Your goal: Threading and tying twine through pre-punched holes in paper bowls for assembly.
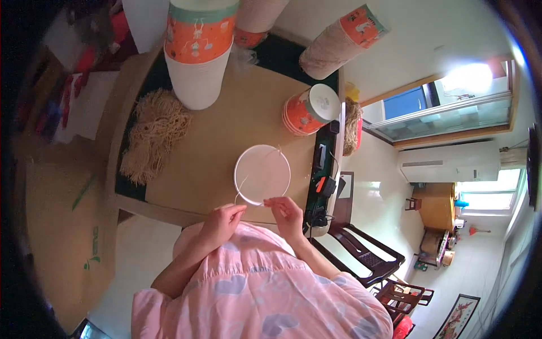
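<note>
A white paper cup [262, 174] stands on the brown table [226, 130], seen from above as a round rim. My left hand [221, 222] pinches a thin pale strand that runs up to the cup's near-left rim. My right hand [286, 213] pinches the same strand just below the cup's near edge. Both hands sit at the table's front edge, fingers closed on the strand. A second bit of strand shows at the cup's far-right rim.
Tall stacks of orange-and-white paper cups [199, 51] stand at the back, one stack [309, 108] to the right. A heap of straw-coloured fibre [155, 133] lies at left. Small devices lie on a dark strip [323, 169] at right. Dark wooden chairs [372, 260] stand beyond.
</note>
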`<state>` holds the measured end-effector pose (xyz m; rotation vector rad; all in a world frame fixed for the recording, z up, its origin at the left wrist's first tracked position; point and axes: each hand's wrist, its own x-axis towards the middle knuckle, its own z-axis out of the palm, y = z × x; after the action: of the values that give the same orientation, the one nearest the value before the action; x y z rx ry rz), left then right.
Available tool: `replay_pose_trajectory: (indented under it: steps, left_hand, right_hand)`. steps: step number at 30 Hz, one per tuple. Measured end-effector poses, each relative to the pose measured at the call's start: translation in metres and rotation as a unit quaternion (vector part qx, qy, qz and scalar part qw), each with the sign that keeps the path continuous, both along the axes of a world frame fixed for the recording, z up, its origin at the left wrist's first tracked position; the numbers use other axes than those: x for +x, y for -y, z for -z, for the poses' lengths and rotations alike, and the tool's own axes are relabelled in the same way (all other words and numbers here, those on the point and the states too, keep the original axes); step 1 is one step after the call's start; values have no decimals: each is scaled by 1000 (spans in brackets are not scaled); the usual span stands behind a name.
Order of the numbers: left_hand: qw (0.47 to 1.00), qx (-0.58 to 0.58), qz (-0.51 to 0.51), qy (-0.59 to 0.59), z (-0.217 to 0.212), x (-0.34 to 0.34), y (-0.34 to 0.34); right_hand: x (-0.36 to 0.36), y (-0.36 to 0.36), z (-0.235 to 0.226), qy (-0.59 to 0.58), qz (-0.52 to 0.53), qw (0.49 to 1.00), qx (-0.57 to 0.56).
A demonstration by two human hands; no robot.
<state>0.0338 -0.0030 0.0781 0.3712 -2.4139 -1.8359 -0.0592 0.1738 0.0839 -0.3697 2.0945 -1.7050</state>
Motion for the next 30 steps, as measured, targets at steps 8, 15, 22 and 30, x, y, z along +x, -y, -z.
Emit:
replay_pose_trajectory:
  steps: [8,15,22,30]
  left_hand:
    - [997,-23,70,5,6,5,-1]
    - [994,92,54,5,-7,1,-3]
    - [994,100,38,6,-23,-7,-5]
    - [998,64,25,2,-20,-5,-6]
  right_hand:
    - [6,26,-28,38,45,994,-87]
    - [1,17,-33,30,64,991,-114]
    - [20,3,-10,201,-152,967,30]
    - [17,17,-20,131,13,987,-93]
